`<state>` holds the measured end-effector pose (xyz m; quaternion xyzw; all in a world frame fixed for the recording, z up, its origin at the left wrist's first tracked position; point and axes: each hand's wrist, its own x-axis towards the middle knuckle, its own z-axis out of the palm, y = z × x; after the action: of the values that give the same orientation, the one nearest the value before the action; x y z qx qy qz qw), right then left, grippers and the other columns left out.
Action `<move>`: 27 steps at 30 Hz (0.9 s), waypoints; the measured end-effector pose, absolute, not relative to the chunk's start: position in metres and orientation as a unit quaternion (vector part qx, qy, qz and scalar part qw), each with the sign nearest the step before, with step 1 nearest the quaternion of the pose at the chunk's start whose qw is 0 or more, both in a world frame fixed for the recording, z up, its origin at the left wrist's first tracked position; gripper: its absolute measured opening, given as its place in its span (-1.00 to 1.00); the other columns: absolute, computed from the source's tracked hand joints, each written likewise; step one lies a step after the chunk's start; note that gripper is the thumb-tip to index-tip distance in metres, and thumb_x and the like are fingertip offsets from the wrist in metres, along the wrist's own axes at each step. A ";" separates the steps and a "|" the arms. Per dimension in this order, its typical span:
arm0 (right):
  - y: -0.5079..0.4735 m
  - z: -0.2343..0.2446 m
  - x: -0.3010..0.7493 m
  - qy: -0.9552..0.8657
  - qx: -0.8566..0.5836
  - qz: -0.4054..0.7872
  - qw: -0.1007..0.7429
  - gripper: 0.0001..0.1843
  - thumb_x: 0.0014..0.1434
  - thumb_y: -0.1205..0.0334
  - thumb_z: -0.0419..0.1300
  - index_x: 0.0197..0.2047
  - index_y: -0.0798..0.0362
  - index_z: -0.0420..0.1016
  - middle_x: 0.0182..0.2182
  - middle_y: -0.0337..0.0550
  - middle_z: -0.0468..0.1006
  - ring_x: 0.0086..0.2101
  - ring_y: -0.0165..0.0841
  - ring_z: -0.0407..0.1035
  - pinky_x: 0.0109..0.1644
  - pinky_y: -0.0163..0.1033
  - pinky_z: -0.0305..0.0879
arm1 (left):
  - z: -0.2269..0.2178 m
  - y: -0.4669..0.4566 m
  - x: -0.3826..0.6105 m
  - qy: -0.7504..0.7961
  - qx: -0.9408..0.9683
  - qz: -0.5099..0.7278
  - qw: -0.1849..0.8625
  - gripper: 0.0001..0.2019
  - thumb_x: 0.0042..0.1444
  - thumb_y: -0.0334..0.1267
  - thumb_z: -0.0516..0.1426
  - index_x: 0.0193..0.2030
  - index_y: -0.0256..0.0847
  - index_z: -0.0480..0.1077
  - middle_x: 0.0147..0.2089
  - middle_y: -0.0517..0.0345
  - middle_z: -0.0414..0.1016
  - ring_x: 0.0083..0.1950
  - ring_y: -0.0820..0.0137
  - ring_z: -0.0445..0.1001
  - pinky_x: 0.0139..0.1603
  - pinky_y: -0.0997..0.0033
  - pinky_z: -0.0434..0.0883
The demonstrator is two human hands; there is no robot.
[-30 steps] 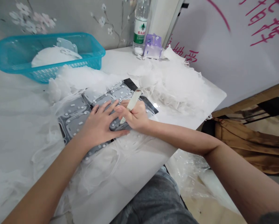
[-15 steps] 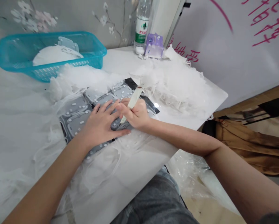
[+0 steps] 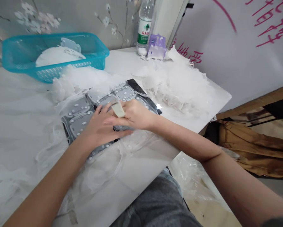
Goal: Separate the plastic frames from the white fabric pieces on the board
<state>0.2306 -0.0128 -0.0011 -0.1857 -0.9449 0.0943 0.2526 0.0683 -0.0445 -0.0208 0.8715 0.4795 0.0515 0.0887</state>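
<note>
A translucent moulded sheet (image 3: 78, 123) with several rounded panels and small white pegs lies over a black board (image 3: 135, 85) on the table. My left hand (image 3: 101, 126) is spread flat on the sheet, fingers apart. Closed around a pale flat stick-like tool (image 3: 118, 109), my right hand (image 3: 136, 115) rests over the middle of the sheet, close against the left fingers. Only the tool's upper end shows; its working tip is hidden behind the hands. Thin clear trimmings (image 3: 108, 170) spread out from the sheet's near edge.
A blue plastic basket (image 3: 70, 66) holding white pieces stands at the back left. White scrap (image 3: 179, 85) is heaped on the right, with more scrap (image 3: 82, 78) behind the sheet. A water bottle (image 3: 144, 30) and a purple pack (image 3: 157, 45) stand by the wall.
My right hand has rolled over and shifted slightly left, so the tool now leans leftward and shows a shorter length. My left hand has stayed nearly in place.
</note>
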 end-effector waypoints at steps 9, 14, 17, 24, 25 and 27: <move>-0.005 0.000 0.241 -0.938 -0.210 0.117 0.251 -0.36 0.40 -0.05 -0.29 -0.42 0.14 0.40 -0.47 -0.20 0.42 -0.31 -0.48 0.39 -0.15 -0.40 0.30 | -0.024 -0.041 0.068 0.478 0.872 0.067 0.086 -0.11 0.07 0.42 -0.08 0.41 -0.10 0.02 0.40 -0.05 0.11 0.39 -0.07 0.04 0.36 -0.08 -0.04; -0.002 -0.002 0.245 -0.921 -0.214 0.157 0.286 -0.36 0.38 -0.11 -0.26 -0.47 0.11 0.38 -0.51 -0.21 0.42 -0.32 -0.46 0.39 -0.16 -0.39 0.31 | -0.019 -0.041 0.069 0.458 0.883 0.047 0.085 -0.17 0.14 0.33 -0.08 0.42 -0.16 0.01 0.34 -0.10 0.21 0.38 -0.07 0.05 0.33 -0.16 -0.02; -0.001 -0.002 0.247 -0.904 -0.213 0.183 0.323 -0.38 0.36 -0.14 -0.21 -0.50 0.09 0.36 -0.55 -0.24 0.40 -0.38 -0.48 0.38 -0.23 -0.41 0.30 | -0.018 -0.042 0.069 0.454 0.886 0.047 0.081 -0.19 0.15 0.31 -0.06 0.40 -0.19 0.04 0.37 -0.11 0.16 0.40 -0.05 0.03 0.34 -0.15 -0.02; -0.002 0.002 0.246 -0.874 -0.212 0.254 0.356 -0.42 0.32 -0.09 -0.05 -0.61 0.09 0.28 -0.61 -0.29 0.31 -0.47 -0.52 0.29 -0.32 -0.41 0.21 | -0.023 -0.041 0.068 0.455 0.887 0.048 0.061 -0.19 0.12 0.35 -0.04 0.37 -0.15 0.12 0.42 -0.08 0.07 0.41 -0.04 0.01 0.33 -0.16 0.01; -0.002 0.003 0.247 -0.865 -0.219 0.271 0.360 -0.43 0.32 -0.09 -0.04 -0.62 0.09 0.28 -0.62 -0.30 0.29 -0.50 -0.54 0.26 -0.36 -0.41 0.19 | -0.024 -0.041 0.068 0.454 0.888 0.051 0.054 -0.21 0.11 0.35 -0.03 0.34 -0.12 0.18 0.43 -0.06 0.07 0.42 -0.03 0.01 0.33 -0.14 0.02; -0.003 0.008 0.249 -0.840 -0.253 0.302 0.373 -0.43 0.30 -0.08 -0.01 -0.63 0.09 0.29 -0.66 -0.31 0.24 -0.55 -0.55 0.21 -0.42 -0.41 0.14 | -0.025 -0.041 0.067 0.452 0.889 0.052 0.042 -0.25 0.10 0.35 -0.02 0.31 -0.07 0.23 0.44 -0.02 0.04 0.43 -0.01 -0.01 0.33 -0.13 0.02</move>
<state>0.2492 -0.0026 0.0080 -0.2535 -0.8400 0.3016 0.3730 0.0674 -0.0409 -0.0254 0.8894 0.4523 0.0518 0.0425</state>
